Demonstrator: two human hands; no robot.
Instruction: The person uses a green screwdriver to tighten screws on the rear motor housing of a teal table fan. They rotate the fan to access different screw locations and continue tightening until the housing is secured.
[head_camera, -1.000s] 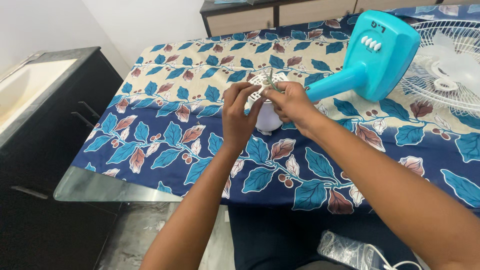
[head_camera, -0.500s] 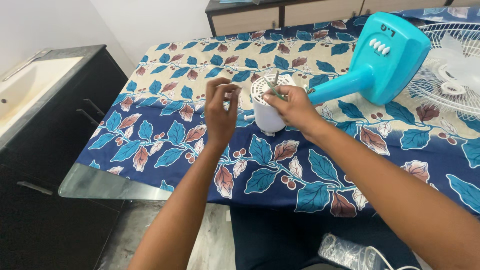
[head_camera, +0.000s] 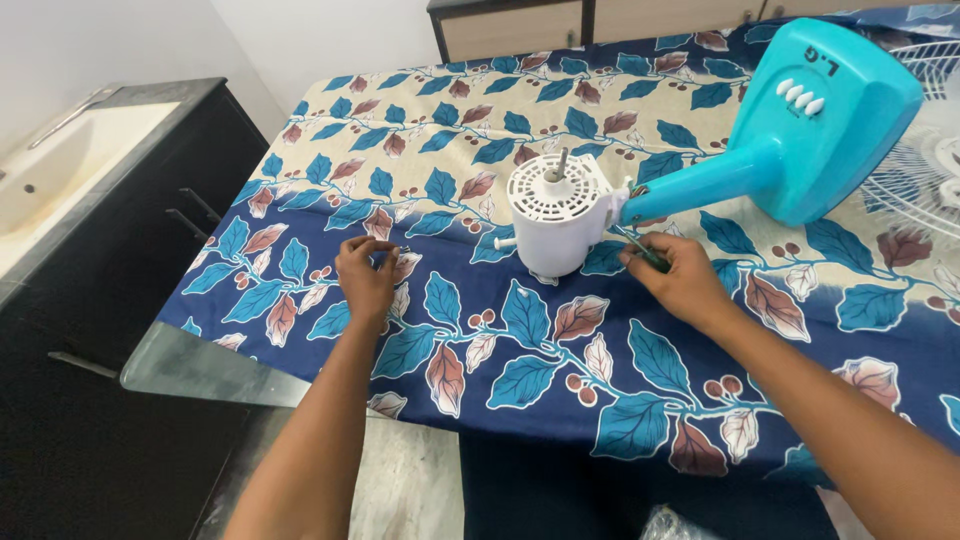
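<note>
Beside the white motor housing, right hand grips a screwdriver.

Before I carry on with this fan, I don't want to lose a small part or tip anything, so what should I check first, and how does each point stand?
1. White motor housing upright on the tablecloth: ok.
2. Bare shaft free of both hands: ok.
3. Screwdriver secure in the right hand: ok.
4. Left hand down on the cloth; whether its fingertips hold a small part: cannot tell.
5. Blue fan base lying flat, not rocking: cannot tell.
6. Loose screws on the patterned cloth: cannot tell, the print hides small things.
</note>
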